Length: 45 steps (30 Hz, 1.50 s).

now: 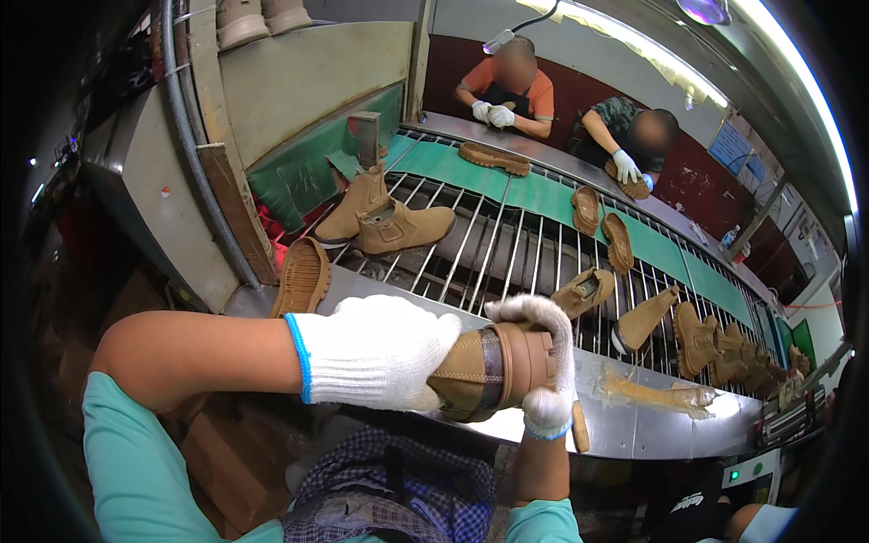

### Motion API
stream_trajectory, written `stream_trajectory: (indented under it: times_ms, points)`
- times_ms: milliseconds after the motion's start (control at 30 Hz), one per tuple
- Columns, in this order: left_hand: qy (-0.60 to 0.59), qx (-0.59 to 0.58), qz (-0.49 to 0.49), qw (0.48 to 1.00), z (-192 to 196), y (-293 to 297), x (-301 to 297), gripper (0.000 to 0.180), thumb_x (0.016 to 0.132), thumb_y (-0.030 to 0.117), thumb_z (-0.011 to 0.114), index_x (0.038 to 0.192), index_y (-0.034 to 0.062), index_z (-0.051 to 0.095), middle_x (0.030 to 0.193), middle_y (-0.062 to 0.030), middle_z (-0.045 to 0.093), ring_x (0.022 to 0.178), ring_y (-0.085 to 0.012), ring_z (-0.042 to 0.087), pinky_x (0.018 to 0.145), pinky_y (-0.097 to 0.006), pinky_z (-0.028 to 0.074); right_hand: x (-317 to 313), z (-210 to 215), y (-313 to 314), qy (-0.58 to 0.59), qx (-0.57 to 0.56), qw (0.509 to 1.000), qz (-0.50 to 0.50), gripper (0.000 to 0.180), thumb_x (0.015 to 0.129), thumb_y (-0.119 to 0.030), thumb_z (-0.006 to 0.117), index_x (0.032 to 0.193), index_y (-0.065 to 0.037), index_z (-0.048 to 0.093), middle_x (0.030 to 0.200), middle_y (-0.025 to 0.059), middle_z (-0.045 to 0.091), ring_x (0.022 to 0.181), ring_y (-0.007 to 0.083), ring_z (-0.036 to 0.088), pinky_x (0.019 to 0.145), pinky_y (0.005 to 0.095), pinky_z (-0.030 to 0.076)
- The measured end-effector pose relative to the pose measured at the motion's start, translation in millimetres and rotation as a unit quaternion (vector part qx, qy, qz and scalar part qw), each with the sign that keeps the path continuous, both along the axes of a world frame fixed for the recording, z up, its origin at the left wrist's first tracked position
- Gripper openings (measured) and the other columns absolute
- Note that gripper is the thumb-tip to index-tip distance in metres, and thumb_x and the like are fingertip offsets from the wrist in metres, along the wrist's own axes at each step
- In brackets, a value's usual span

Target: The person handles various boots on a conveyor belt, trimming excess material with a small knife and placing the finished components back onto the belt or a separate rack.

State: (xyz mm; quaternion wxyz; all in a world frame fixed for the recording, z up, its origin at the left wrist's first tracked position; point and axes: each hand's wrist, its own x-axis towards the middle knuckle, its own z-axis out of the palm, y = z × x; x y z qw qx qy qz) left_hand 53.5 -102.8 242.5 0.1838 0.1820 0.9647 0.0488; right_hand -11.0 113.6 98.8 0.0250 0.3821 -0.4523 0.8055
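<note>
A brown boot (468,366) with a tan rubber sole (523,364) lies sideways between my hands, over the near metal edge of the rack. My left hand (385,353), in a white knit glove with a blue cuff, is closed around the boot's upper. Wrapped over the sole end is my right hand (549,409), also gloved, with its fingers along the far side and the thumb nearer me. Just beside the right wrist, a wooden handle (580,427) sticks out; what it belongs to is hidden. A loose sole (302,277) leans near my left forearm.
Brown boots (403,224) stand on the metal-rod rack (489,244), with several more at right. Loose soles (493,159) lie on the green belt (434,166). Dried glue (656,393) marks the metal ledge. Two people in gloves work across the rack.
</note>
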Motion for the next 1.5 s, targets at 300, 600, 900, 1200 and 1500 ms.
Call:
stream_trajectory:
  times_ms: [300, 600, 900, 1200, 1500]
  points:
    - [-0.007, -0.001, -0.006, 1.0, 3, 16, -8, 0.072, 0.085, 0.055, 0.08, 0.129, 0.0026, 0.059, 0.097, -0.0203, 0.076, 0.092, -0.0416, 0.077, 0.076, -0.052, 0.063, -16, -8, -10, -0.035, -0.164, 0.982, 0.082, 0.063, 0.077, -0.036, 0.087, 0.124, -0.002, 0.062, 0.125, 0.0187, 0.061, 0.126, 0.0379, 0.06, 0.113, 0.0548, 0.05]
    - [-0.024, 0.01, -0.086, 0.996, 12, 33, -26, 0.057, 0.087, 0.04, 0.078, 0.123, -0.002, 0.065, 0.098, -0.0211, 0.077, 0.09, -0.0408, 0.078, 0.076, -0.053, 0.063, 2, 5, 13, -0.102, -0.097, 0.99, -0.025, 0.057, 0.069, -0.033, 0.091, 0.109, -0.004, 0.063, 0.123, 0.0188, 0.059, 0.125, 0.0377, 0.058, 0.117, 0.0544, 0.045]
    - [0.024, -0.007, -0.219, 0.975, 6, 55, -39, 0.038, 0.086, 0.033, 0.074, 0.102, -0.0017, 0.077, 0.084, -0.0184, 0.076, 0.077, -0.0363, 0.077, 0.068, -0.05, 0.063, 1, 22, 50, 0.023, 0.079, 0.994, -0.065, 0.033, 0.078, -0.031, 0.079, 0.094, -0.005, 0.066, 0.113, 0.0135, 0.06, 0.114, 0.0318, 0.059, 0.112, 0.0543, 0.047]
    - [0.243, 0.283, -0.208, 0.904, -41, 16, 11, 0.067, 0.077, 0.041, 0.092, 0.124, 0.001, 0.065, 0.104, -0.0158, 0.076, 0.089, -0.0352, 0.077, 0.08, -0.044, 0.063, 59, 31, 79, 0.055, 0.253, 0.947, -0.19, 0.066, 0.082, -0.041, 0.076, 0.133, -0.001, 0.063, 0.14, 0.0179, 0.06, 0.137, 0.0329, 0.054, 0.119, 0.0488, 0.041]
    - [0.224, 0.436, -0.27, 0.829, -131, 23, 87, 0.051, 0.076, 0.023, 0.084, 0.123, 0.0052, 0.077, 0.124, -0.0185, 0.074, 0.107, -0.0373, 0.076, 0.09, -0.05, 0.065, 210, -23, 62, -0.27, 0.146, 0.93, -0.201, 0.102, 0.077, -0.054, 0.084, 0.154, 0.003, 0.049, 0.162, 0.0231, 0.043, 0.15, 0.0381, 0.045, 0.127, 0.0514, 0.034]
